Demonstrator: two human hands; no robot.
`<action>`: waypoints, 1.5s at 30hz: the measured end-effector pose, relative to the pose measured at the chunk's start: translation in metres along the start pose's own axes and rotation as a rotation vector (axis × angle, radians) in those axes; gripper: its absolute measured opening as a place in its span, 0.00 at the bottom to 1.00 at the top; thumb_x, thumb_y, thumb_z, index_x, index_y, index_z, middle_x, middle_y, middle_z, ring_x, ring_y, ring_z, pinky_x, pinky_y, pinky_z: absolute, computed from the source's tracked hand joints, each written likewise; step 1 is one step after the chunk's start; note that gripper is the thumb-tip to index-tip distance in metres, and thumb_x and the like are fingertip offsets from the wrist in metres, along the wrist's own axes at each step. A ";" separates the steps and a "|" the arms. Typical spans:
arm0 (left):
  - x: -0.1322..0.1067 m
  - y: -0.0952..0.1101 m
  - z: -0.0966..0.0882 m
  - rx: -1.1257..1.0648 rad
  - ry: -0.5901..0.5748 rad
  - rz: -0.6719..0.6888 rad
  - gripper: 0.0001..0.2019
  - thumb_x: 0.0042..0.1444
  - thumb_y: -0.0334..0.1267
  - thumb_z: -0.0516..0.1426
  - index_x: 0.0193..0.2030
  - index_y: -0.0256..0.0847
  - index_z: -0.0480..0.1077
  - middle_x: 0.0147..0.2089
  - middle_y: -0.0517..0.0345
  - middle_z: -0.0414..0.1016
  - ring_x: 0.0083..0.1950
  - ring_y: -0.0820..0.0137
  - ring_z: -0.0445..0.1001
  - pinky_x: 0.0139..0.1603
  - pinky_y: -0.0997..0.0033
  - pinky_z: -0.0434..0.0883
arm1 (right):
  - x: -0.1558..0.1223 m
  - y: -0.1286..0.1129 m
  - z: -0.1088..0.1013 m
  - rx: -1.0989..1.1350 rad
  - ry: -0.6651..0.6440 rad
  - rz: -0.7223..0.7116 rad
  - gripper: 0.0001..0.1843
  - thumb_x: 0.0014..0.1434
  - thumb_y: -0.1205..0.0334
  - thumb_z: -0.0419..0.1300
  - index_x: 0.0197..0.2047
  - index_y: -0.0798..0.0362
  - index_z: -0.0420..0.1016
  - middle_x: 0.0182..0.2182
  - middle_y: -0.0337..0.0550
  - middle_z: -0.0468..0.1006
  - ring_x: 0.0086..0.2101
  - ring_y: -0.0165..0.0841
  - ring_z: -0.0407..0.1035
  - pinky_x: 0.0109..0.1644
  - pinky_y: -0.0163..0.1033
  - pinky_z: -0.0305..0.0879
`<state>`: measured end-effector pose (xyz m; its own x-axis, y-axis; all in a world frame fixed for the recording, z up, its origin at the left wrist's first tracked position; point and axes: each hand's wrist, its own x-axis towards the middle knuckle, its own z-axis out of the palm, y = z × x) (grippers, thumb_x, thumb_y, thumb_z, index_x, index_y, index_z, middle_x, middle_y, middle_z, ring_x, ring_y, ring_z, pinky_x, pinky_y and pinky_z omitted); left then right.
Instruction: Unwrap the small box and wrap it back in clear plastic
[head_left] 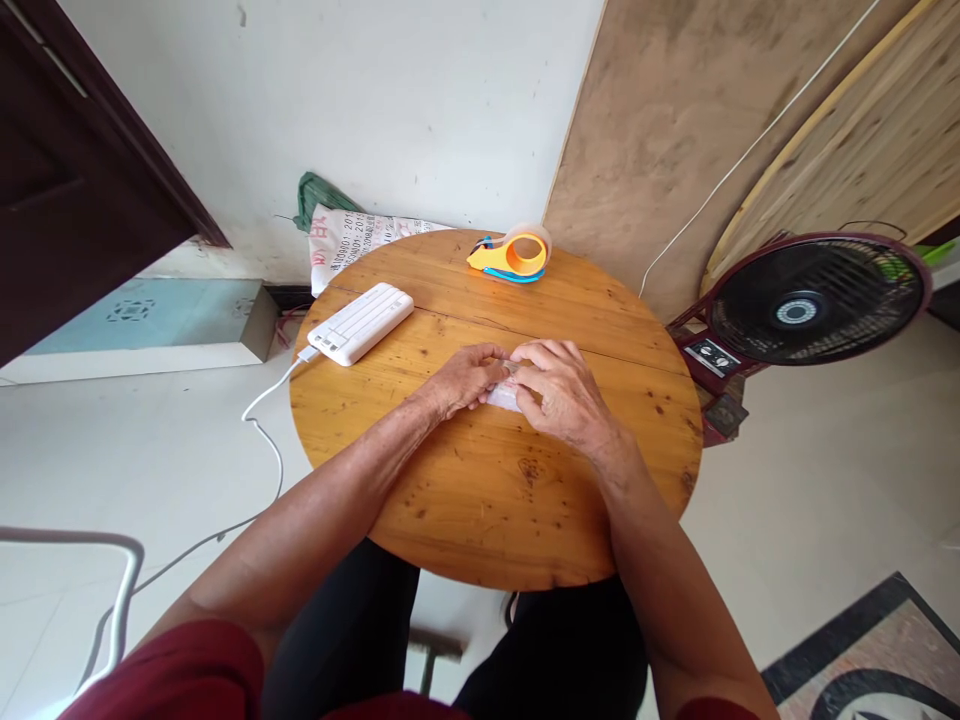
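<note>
Whitish piece (504, 398), small and film-like, is held between the fingers of the left hand (469, 382) and those of the right hand (564, 392), directly under the fingertips and low over the table (450, 510). Whether it is resting on the wood cannot be told. Neither hand is nearer; it is touched from both sides. Only the near part is left uncovered, just on the wearer's side of the fingertips; it seems to be stretched crosswise, left to right, but the far part is hidden, so the long axis is not confirmed.

Left fingers: bunched, closed on the left end. Right fingers: curled, thumb and index closed on the right end, with the exact pinch partly covered. No wide gap is seen in either.

Beyond the fingers, well apart, a yellow tape dispenser (510, 257) is placed. To their left and farther out, a white power bank (361, 323) is laid, with a cable (274, 448) plugged in.
</note>
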<state>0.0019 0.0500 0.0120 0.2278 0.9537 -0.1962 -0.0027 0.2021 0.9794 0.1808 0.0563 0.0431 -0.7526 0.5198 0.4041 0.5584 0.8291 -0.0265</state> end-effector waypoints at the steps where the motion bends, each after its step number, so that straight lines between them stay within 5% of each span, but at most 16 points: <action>1: 0.000 0.000 0.000 0.002 0.004 0.000 0.08 0.56 0.31 0.55 0.44 0.38 0.69 0.18 0.69 0.62 0.15 0.79 0.58 0.14 0.80 0.55 | 0.001 -0.002 0.001 -0.023 0.010 -0.013 0.08 0.56 0.69 0.58 0.34 0.52 0.79 0.47 0.49 0.78 0.45 0.44 0.68 0.49 0.51 0.60; 6: -0.002 0.003 -0.001 0.015 0.010 -0.017 0.08 0.57 0.31 0.56 0.44 0.37 0.70 0.18 0.69 0.61 0.16 0.79 0.58 0.14 0.81 0.54 | -0.001 0.003 0.008 0.194 0.214 0.015 0.07 0.56 0.70 0.59 0.31 0.51 0.76 0.45 0.45 0.79 0.43 0.40 0.72 0.52 0.51 0.62; 10: -0.003 0.005 -0.002 0.007 0.019 -0.043 0.13 0.59 0.31 0.55 0.51 0.36 0.69 0.19 0.69 0.62 0.16 0.79 0.59 0.14 0.80 0.54 | -0.005 0.020 0.006 0.495 0.470 0.276 0.06 0.59 0.67 0.59 0.31 0.50 0.75 0.42 0.44 0.79 0.42 0.37 0.74 0.48 0.47 0.68; 14: -0.003 0.007 -0.004 -0.013 0.053 -0.041 0.17 0.59 0.31 0.54 0.56 0.36 0.66 0.20 0.69 0.62 0.16 0.78 0.59 0.14 0.80 0.55 | -0.007 0.035 0.006 0.586 0.543 0.422 0.06 0.58 0.65 0.60 0.29 0.50 0.74 0.38 0.43 0.80 0.41 0.37 0.75 0.45 0.44 0.69; 27: -0.005 0.016 -0.005 0.006 0.162 -0.039 0.12 0.54 0.24 0.50 0.44 0.34 0.68 0.15 0.69 0.61 0.15 0.77 0.56 0.15 0.79 0.55 | -0.006 0.033 0.004 0.681 0.302 0.392 0.04 0.56 0.63 0.62 0.30 0.50 0.77 0.37 0.43 0.82 0.40 0.36 0.76 0.51 0.46 0.70; 45: -0.003 0.008 -0.009 0.059 0.074 -0.019 0.09 0.58 0.32 0.56 0.45 0.36 0.69 0.16 0.69 0.61 0.16 0.78 0.56 0.17 0.79 0.55 | -0.008 0.031 0.006 0.637 0.116 0.249 0.10 0.60 0.64 0.59 0.38 0.49 0.83 0.44 0.44 0.78 0.45 0.35 0.74 0.54 0.46 0.68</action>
<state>-0.0073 0.0511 0.0195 0.1543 0.9641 -0.2159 0.0585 0.2092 0.9761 0.2021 0.0788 0.0337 -0.5667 0.7145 0.4103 0.3693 0.6654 -0.6487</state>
